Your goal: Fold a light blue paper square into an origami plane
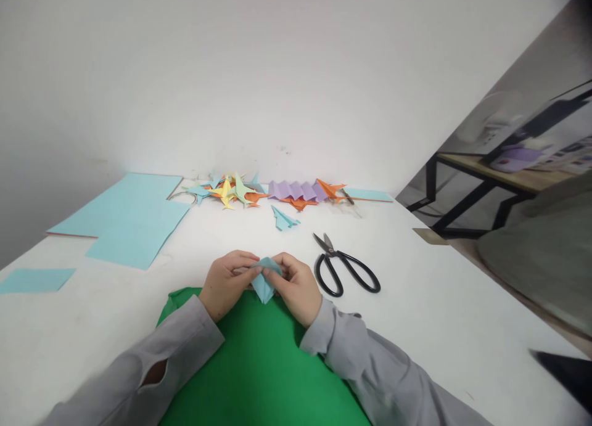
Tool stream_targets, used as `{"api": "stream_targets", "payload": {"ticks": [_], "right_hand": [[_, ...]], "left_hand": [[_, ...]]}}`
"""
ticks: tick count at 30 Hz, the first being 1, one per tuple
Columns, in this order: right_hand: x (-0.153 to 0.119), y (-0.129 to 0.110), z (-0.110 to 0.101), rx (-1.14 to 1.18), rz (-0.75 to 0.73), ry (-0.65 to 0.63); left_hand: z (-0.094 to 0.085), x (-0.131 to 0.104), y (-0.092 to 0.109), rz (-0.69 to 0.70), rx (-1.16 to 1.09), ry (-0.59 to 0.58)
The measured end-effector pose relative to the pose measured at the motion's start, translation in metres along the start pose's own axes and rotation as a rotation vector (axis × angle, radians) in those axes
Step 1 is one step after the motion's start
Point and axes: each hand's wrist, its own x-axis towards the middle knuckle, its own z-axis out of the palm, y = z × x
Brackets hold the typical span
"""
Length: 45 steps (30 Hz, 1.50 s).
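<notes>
A small folded piece of light blue paper [264, 288], diamond-like in shape, is held up between both hands over the near edge of the table. My left hand [230, 280] pinches its left side, thumb on the front face. From the right, my right hand [296, 285] grips it the same way, thumb pressed near the middle. The fingers behind the paper are mostly hidden. Black-handled scissors [345, 266] lie partly spread on the table, right of my right hand. Beyond the hands rests a small blue folded paper figure [283, 219].
Blue paper sheets [134, 219] lie at the left, with a smaller blue piece [37, 280] nearer. Along the wall sit several coloured folded paper figures [238, 192] and a pleated purple paper [296, 190]. Green cloth [259, 364] covers the area below my hands.
</notes>
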Motion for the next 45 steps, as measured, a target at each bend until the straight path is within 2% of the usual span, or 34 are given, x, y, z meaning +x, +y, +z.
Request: {"api": "stream_targets", "payload": {"ticks": [5, 10, 16, 24, 29, 32, 35, 39, 45], "right_hand": [[-0.001, -0.002, 0.0, -0.032, -0.051, -0.019], [-0.001, 0.002, -0.001, -0.143, -0.091, 0.0], [0.0, 0.004, -0.002, -0.18, -0.091, -0.01], [0.0, 0.005, -0.003, -0.235, -0.111, -0.041], [0.0, 0.005, -0.003, -0.234, -0.105, -0.051], [0.0, 0.004, -0.003, -0.191, -0.061, -0.037], [0.0, 0.001, -0.002, -0.082, -0.005, -0.009], [0.001, -0.002, -0.002, 0.02, 0.046, 0.03], [0.002, -0.001, -0.003, 0.136, 0.092, 0.04]], "left_hand": [[0.0, 0.0, -0.003, 0.198, 0.194, 0.02], [0.003, -0.003, -0.002, 0.227, 0.242, 0.037], [0.002, -0.005, 0.002, 0.41, 0.289, 0.057], [0.001, -0.007, 0.002, 0.492, 0.306, 0.039], [0.0, -0.009, 0.003, 0.549, 0.309, 0.094], [0.0, -0.007, 0.003, 0.51, 0.268, 0.185], [0.0, -0.004, 0.003, 0.347, 0.15, 0.229], [-0.002, 0.001, 0.002, 0.077, 0.027, 0.162], [-0.001, 0.002, 0.002, -0.056, -0.029, -0.012]]}}
